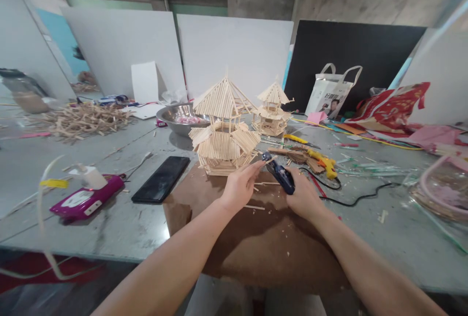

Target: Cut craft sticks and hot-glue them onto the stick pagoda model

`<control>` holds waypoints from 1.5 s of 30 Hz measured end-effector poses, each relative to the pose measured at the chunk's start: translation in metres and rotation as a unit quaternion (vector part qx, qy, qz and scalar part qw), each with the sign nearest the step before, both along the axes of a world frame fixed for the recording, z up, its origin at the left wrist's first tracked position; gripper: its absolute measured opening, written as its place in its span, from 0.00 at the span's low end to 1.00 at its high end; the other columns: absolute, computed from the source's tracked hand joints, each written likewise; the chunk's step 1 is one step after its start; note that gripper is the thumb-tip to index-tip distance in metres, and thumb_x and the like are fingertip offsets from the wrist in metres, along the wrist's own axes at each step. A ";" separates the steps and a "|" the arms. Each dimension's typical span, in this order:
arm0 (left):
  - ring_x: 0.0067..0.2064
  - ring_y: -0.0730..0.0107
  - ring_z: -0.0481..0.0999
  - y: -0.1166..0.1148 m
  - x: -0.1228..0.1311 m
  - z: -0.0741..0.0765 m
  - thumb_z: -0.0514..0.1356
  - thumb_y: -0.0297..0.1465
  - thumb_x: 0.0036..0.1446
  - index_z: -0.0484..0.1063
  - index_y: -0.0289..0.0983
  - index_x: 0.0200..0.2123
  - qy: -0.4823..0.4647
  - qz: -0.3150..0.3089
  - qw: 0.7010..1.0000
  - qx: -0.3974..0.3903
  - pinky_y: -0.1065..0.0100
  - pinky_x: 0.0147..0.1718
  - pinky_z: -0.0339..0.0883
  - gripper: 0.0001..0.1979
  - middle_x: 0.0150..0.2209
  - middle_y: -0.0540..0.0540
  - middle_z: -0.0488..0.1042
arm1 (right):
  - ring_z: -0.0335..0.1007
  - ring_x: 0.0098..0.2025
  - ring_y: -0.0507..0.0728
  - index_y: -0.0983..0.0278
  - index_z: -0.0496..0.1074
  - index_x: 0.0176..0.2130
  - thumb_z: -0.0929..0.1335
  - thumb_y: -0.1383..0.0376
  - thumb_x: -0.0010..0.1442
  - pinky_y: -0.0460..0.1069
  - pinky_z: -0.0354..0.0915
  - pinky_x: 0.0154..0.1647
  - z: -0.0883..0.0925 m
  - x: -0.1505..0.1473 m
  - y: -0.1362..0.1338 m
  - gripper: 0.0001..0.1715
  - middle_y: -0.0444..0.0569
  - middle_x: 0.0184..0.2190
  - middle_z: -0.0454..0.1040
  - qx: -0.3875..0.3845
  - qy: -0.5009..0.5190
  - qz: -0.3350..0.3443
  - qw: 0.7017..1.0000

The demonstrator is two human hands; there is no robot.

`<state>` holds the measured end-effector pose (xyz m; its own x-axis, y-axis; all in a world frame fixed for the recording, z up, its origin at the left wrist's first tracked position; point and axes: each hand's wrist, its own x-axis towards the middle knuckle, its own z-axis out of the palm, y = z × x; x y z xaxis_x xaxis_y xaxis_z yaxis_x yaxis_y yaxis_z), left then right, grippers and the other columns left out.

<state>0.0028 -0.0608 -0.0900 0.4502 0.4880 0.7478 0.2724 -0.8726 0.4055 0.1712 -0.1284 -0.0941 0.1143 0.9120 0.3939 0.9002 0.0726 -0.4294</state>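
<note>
A two-tier pagoda model (224, 128) of thin wooden sticks stands on a brown board (256, 238) in front of me. My left hand (241, 187) pinches a short wooden stick (269, 161) by its end, just right of the model's base. My right hand (304, 198) is wrapped round a dark blue glue gun (280, 175), whose nozzle points up-left and meets the stick's tip. A few loose sticks lie on the board between my hands.
A smaller pagoda model (272, 108) and a steel bowl (181, 117) stand behind. A black phone (161, 178) and a magenta power strip (86, 196) lie left. A yellow glue gun (321, 161), a black cable, a stick pile (82, 120) and a paper bag (331, 91) crowd the grey table.
</note>
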 end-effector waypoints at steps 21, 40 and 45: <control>0.37 0.71 0.71 -0.004 0.003 0.005 0.48 0.25 0.52 0.66 0.33 0.39 0.010 0.023 0.999 -0.020 0.71 0.35 0.65 0.12 0.35 0.44 0.73 | 0.64 0.37 0.58 0.61 0.60 0.42 0.62 0.69 0.41 0.47 0.54 0.31 0.004 -0.001 -0.003 0.24 0.48 0.36 0.69 -0.042 -0.047 -0.045 0.997; 0.32 0.73 0.72 -0.005 0.002 0.006 0.48 0.23 0.51 0.66 0.33 0.40 0.022 0.019 1.000 -0.013 0.72 0.32 0.66 0.14 0.31 0.45 0.73 | 0.65 0.35 0.58 0.61 0.61 0.40 0.62 0.68 0.42 0.47 0.53 0.29 0.005 -0.002 -0.003 0.21 0.48 0.33 0.70 -0.052 -0.056 -0.038 0.996; 0.29 0.75 0.71 -0.004 0.002 0.005 0.48 0.22 0.51 0.66 0.31 0.42 0.025 0.013 1.000 -0.009 0.73 0.30 0.66 0.15 0.27 0.46 0.72 | 0.65 0.35 0.58 0.61 0.61 0.40 0.62 0.69 0.42 0.47 0.53 0.29 0.005 -0.003 -0.003 0.21 0.48 0.33 0.70 -0.054 -0.050 -0.042 0.996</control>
